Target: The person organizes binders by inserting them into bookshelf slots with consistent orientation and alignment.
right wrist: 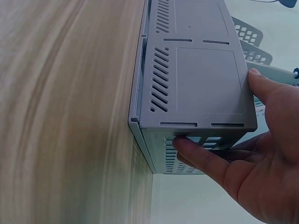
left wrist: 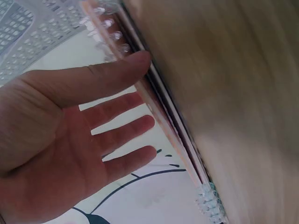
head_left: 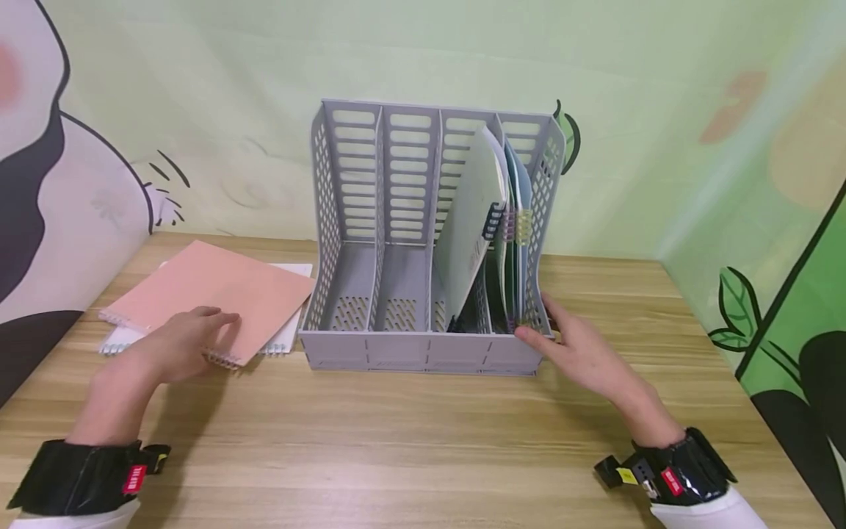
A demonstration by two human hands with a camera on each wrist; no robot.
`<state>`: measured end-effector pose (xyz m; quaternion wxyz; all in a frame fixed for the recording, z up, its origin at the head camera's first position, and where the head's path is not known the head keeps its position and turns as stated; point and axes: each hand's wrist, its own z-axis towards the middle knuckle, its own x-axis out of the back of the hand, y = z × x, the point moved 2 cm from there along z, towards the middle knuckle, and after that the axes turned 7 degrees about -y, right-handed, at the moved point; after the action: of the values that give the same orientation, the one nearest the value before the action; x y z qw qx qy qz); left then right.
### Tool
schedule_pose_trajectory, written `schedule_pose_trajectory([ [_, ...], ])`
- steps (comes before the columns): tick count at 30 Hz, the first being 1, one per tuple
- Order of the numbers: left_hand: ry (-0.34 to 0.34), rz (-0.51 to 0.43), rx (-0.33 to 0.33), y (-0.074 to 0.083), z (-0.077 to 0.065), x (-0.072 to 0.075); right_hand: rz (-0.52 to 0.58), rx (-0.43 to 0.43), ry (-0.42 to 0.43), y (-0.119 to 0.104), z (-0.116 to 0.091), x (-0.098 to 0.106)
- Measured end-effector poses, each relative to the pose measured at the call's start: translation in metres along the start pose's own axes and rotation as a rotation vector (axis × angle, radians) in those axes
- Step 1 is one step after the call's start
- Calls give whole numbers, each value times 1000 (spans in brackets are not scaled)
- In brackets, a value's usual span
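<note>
A pink spiral notebook [head_left: 218, 286] lies aslant on a white spiral notebook [head_left: 288, 339] at the left of the table. My left hand [head_left: 181, 342] is over the pink notebook's near edge. In the left wrist view its fingers [left wrist: 128, 133] extend straight across the cover side, with the thumb at the edge by the spiral binding. A grey file holder [head_left: 396, 353] with four compartments stands upright in the middle. My right hand [head_left: 581, 353] grips its near right corner, thumb on the front rim and fingers [right wrist: 205, 158] against the perforated side wall.
A pale notebook [head_left: 472, 220] with black rings leans in the third compartment from the left. Several blue and green spiral notebooks [head_left: 518, 191] stand in the rightmost one. A printed cloth backdrop [head_left: 429, 51] rises behind the wooden table [head_left: 396, 441].
</note>
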<state>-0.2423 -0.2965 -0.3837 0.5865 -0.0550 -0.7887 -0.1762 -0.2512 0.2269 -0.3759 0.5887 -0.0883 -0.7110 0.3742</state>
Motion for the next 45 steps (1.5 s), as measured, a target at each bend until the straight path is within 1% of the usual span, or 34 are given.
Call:
schedule_pose_trajectory([
  [5,18,30,10,-4,0,-3,-3,0,-2,0,0,0],
  [10,20,28,3,-6,1,-4,-7,-6,0,0,0,1],
  [13,16,14,3,-6,2,-5,-7,-1,1,0,0,1],
  [20,-3,-57,47,-5,3,-2,6,1,-4,0,0,0],
  [23,6,-53,32,-6,3,-2,8,1,-6,0,0,0],
  [29,57,-16,-39,-10,2,-2,6,2,-6,0,0,-1],
  [32,62,-16,-40,-13,2,-1,-1,3,-1,0,0,-1],
  [36,58,-28,-25,-14,3,-1,-12,3,4,1,-1,0],
  [38,64,-21,-33,-14,3,-1,-13,1,5,1,-1,-1],
  [45,64,33,-49,-9,5,-1,-11,-2,4,1,-1,0],
])
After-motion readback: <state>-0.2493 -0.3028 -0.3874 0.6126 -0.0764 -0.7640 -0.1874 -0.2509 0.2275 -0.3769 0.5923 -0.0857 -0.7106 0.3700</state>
